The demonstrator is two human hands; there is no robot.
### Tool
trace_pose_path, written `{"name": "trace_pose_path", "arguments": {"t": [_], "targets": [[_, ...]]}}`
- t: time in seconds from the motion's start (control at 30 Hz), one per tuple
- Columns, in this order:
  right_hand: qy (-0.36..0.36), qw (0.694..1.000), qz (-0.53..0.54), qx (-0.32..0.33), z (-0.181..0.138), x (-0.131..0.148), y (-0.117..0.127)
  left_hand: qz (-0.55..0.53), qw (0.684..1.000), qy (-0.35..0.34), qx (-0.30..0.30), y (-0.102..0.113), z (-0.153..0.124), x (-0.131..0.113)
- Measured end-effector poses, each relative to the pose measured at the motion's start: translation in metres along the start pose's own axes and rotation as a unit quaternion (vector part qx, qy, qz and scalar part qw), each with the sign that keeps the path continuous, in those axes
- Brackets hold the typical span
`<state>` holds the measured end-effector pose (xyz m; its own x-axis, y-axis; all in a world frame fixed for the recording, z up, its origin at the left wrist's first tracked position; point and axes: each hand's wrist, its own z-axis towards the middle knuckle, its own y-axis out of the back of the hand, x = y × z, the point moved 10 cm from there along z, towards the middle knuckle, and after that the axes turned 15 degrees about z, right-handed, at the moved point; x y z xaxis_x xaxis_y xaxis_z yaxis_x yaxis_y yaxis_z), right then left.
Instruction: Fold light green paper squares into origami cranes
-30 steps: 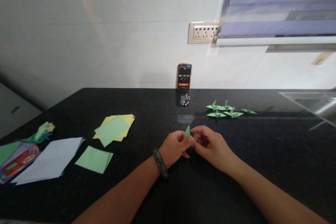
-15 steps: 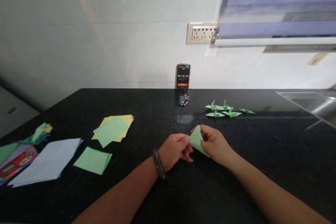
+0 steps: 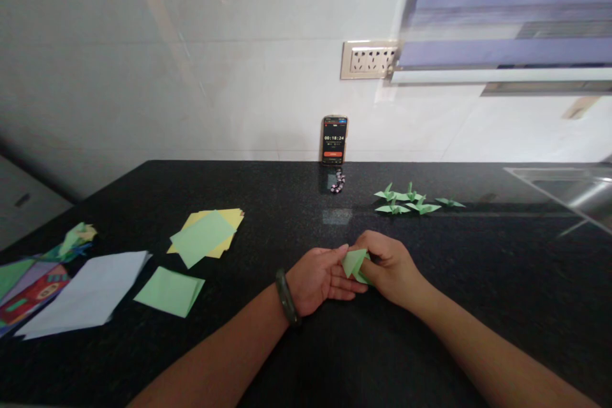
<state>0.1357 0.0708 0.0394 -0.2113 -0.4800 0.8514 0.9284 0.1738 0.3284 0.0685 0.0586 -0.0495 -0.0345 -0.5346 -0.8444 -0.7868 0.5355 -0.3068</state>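
Note:
A small folded piece of green paper sits between both hands, low over the black counter. My left hand, with a dark bangle on its wrist, has its fingers stretched toward the paper and touching its left edge. My right hand is curled around the paper's right side, with the fingers pinching it. Part of the paper is hidden behind my right fingers.
Several finished green paper cranes stand behind my hands. A phone showing a timer leans on the wall, with a bead bracelet before it. Green and yellow sheets, a green square, white paper and a coloured packet lie left. A sink is at the far right.
The green paper has come down from upright between my fingertips to lie low against the counter. My left fingers have straightened out and my right hand has closed over the paper.

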Motion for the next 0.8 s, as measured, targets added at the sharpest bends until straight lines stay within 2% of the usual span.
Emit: {"name": "trace_pose_path", "arguments": {"t": [0.2, 0.3, 0.4, 0.53, 0.7, 0.8], "targets": [[0.052, 0.997, -0.03, 0.045, 0.001, 0.01, -0.004, -0.059, 0.998, -0.023, 0.002, 0.001, -0.002, -0.009], [0.053, 0.997, -0.029, 0.038, 0.001, 0.01, -0.003, -0.068, 0.997, -0.04, -0.011, 0.005, -0.002, -0.012], [-0.003, 1.0, -0.006, -0.022, 0.001, -0.002, 0.006, -0.06, 0.996, -0.056, -0.017, 0.006, -0.002, -0.014], [-0.117, 0.981, 0.112, -0.106, -0.002, -0.029, 0.016, -0.03, 0.994, -0.094, -0.054, 0.013, -0.002, -0.02], [-0.23, 0.941, 0.212, -0.126, -0.006, -0.048, 0.011, 0.058, 0.98, -0.148, -0.123, 0.026, -0.005, -0.032], [-0.251, 0.928, 0.24, -0.134, -0.009, -0.048, 0.009, 0.094, 0.97, -0.166, -0.152, 0.031, -0.006, -0.036]]}}
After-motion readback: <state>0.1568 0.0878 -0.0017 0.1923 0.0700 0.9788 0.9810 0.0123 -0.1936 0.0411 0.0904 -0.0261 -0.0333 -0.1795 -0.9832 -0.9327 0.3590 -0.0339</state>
